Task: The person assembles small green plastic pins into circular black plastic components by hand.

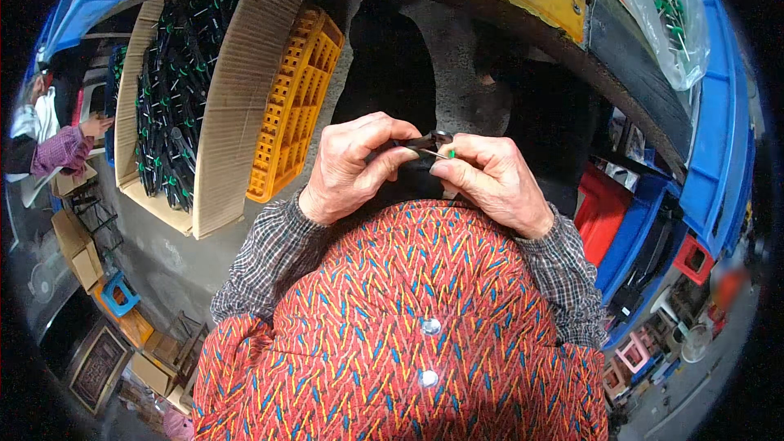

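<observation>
Both hands meet in front of my body. My left hand [359, 165] pinches a small black part [441, 137] between thumb and fingers; its rounded end sticks out toward the right hand. Between the thumb and fingers of my right hand [498, 184] is a thin metal pin with a green end [452, 153]. The pin's shaft points left, close to the black part. I cannot tell whether it is inside that part. Left of my hands, a tall cardboard box [245, 86] holds many black parts with green bits and metal pins.
A yellow plastic crate [282, 126] stands beside the cardboard box. Across the far side runs a worn bench edge [539, 12], with a clear bag of green-ended pins [674, 24] at right. Blue bins [714, 143] line the right. Another person's hand [95, 126] shows far left.
</observation>
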Tool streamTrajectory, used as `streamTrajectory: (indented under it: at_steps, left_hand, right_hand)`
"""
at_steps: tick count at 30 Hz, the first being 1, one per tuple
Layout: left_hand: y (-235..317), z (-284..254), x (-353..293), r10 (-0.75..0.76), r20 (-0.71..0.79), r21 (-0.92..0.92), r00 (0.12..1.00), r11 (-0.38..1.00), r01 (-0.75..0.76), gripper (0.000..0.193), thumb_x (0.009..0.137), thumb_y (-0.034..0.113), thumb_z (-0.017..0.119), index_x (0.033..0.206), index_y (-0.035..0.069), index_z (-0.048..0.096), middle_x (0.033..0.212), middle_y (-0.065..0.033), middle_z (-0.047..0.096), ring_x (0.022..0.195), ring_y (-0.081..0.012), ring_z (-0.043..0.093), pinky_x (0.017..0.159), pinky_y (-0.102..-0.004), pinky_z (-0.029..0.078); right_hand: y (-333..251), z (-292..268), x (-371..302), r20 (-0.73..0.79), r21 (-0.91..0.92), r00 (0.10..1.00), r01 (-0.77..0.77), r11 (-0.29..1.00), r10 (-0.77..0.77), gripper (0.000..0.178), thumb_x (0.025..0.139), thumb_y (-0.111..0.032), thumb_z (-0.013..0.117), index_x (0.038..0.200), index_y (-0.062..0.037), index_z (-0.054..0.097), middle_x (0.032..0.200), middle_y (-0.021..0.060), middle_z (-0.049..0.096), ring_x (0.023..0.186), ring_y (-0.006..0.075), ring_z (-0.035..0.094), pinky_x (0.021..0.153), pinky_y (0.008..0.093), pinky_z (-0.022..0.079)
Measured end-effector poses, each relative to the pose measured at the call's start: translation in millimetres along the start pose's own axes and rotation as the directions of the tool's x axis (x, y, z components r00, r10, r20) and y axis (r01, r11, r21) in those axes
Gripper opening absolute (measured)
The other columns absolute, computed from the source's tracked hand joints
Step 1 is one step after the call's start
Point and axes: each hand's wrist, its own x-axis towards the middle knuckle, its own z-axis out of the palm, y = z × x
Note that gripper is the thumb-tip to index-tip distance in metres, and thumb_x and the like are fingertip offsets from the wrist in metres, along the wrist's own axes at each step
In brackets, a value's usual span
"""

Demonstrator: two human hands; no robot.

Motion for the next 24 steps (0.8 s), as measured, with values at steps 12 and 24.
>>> streamTrajectory:
  at_steps: [12, 24]
  left_hand:
    - [-0.7, 1.8, 0.0, -0.016, -0.013, -0.007, 1.0, 1.0, 0.016, 0.011, 0.083, 0.0, 0.065, 0.093, -0.003, 0.063, 0.075, -0.0061, 0.06, 0.053, -0.0097, 0.059, 0.046, -0.0221, 0.045]
    - [-2.1, 2.1, 0.1, 0.002, -0.012, 0.0, 1.0, 1.0, -0.002, 0.011, 0.083, -0.001, 0.064, 0.093, -0.003, 0.062, 0.074, -0.0059, 0.059, 0.052, -0.0096, 0.058, 0.047, -0.0223, 0.045]
  right_hand:
    - [7.1, 6.6, 2.1, -0.107, -0.339, 0.944, 0.261, 0.904, -0.313, 0.018, 0.081, -0.016, 0.069, 0.081, -0.0011, 0.058, 0.065, 0.0126, 0.053, 0.058, 0.0237, 0.057, 0.051, 0.034, 0.042]
    - [4.0, -2.3, 2.3, 0.029, -0.054, 1.0, 0.008, 0.999, -0.006, 0.022, 0.089, -0.018, 0.063, 0.08, 0.0013, 0.058, 0.056, 0.0015, 0.049, 0.053, 0.0097, 0.049, 0.048, 0.029, 0.037]
